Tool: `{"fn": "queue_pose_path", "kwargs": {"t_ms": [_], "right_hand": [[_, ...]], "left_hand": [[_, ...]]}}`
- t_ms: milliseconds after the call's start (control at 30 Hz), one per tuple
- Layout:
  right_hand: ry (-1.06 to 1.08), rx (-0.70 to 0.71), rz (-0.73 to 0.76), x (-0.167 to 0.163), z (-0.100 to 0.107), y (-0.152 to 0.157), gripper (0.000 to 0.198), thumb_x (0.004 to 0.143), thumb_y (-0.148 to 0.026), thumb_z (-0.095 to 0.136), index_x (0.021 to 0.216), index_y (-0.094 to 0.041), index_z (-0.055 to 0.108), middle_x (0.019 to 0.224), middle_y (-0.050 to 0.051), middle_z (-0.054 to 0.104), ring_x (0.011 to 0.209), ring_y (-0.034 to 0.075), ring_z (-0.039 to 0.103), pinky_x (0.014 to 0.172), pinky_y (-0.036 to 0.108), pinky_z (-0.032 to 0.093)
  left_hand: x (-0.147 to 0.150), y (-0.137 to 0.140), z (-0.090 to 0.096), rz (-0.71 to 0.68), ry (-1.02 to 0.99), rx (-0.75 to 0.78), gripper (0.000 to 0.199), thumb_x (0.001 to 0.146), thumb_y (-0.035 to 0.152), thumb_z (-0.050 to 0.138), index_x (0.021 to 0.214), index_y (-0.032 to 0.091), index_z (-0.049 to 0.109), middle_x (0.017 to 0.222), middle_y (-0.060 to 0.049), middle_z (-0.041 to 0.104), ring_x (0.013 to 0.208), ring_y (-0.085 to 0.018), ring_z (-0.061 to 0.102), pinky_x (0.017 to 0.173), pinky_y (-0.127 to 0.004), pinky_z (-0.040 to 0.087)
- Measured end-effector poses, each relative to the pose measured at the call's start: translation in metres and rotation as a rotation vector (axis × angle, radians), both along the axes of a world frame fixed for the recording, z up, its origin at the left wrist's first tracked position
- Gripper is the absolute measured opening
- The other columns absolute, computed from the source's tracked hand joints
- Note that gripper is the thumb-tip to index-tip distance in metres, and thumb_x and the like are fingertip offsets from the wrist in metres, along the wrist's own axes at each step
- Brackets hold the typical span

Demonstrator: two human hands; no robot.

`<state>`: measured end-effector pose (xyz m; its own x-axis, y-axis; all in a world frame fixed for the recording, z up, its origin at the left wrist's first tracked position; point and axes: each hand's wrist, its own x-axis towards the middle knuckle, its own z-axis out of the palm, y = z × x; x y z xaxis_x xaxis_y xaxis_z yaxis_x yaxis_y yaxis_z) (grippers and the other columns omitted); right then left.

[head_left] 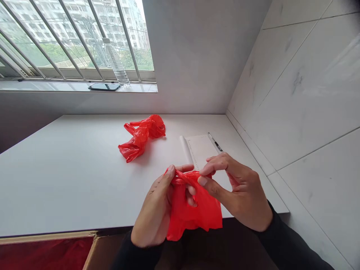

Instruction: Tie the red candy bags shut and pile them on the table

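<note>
A red plastic bag (197, 210) hangs gathered between my two hands, just over the front edge of the table. My left hand (157, 204) is closed on its bunched top at the left, some fingertips showing through a gap in the plastic. With thumb and forefinger, my right hand (239, 187) pinches the upper right edge of the same bag. Farther back on the table lies a second red plastic bag (143, 135), crumpled and touched by neither hand. An open notepad (199, 148) lies behind my hands, partly covered by them.
A pen (215, 142) rests beside the notepad on the white table (70, 180). On the windowsill are a phone (104, 87) and a clear bottle (116, 65). A tiled wall (306, 93) bounds the right side. Below the table's left front stands a cardboard box (91, 251) with red material inside.
</note>
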<state>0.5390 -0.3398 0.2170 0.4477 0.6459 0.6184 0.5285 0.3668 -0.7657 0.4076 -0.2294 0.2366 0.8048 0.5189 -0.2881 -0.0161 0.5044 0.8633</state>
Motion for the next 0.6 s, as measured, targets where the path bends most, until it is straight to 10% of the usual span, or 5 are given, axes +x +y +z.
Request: {"fn": "queue_pose_path", "kwargs": {"t_ms": [233,367,600], "right_hand": [[-0.065,0.004,0.194,-0.002,-0.010,-0.001,0.012,0.089,-0.017,0.072,0.098,-0.023,0.066,0.084,-0.003,0.067,0.077,0.013,0.060,0.076,0.029,0.051],[0.017,-0.107,0.177,0.008,-0.017,0.007,0.026,0.095,-0.035,0.067,0.119,-0.025,0.063,0.116,0.003,0.065,0.110,0.018,0.059,0.097,0.033,0.047],[0.233,-0.398,0.375,0.014,-0.030,0.024,0.035,0.097,-0.047,0.061,0.121,-0.022,0.064,0.078,-0.002,0.059,0.070,0.012,0.053,0.073,0.029,0.047]], "left_hand": [[-0.007,0.000,0.003,-0.028,-0.011,0.135,0.025,0.084,0.031,0.076,0.087,0.021,0.053,0.076,0.002,0.063,0.065,-0.011,0.059,0.061,-0.022,0.046],[-0.012,0.008,-0.003,-0.106,0.020,0.336,0.029,0.084,0.023,0.073,0.080,0.021,0.044,0.070,0.005,0.054,0.060,-0.008,0.052,0.059,-0.022,0.042],[-0.020,0.018,-0.019,0.103,0.152,1.174,0.020,0.085,0.006,0.054,0.092,0.024,0.053,0.084,0.002,0.057,0.069,-0.012,0.055,0.063,-0.024,0.045]]}}
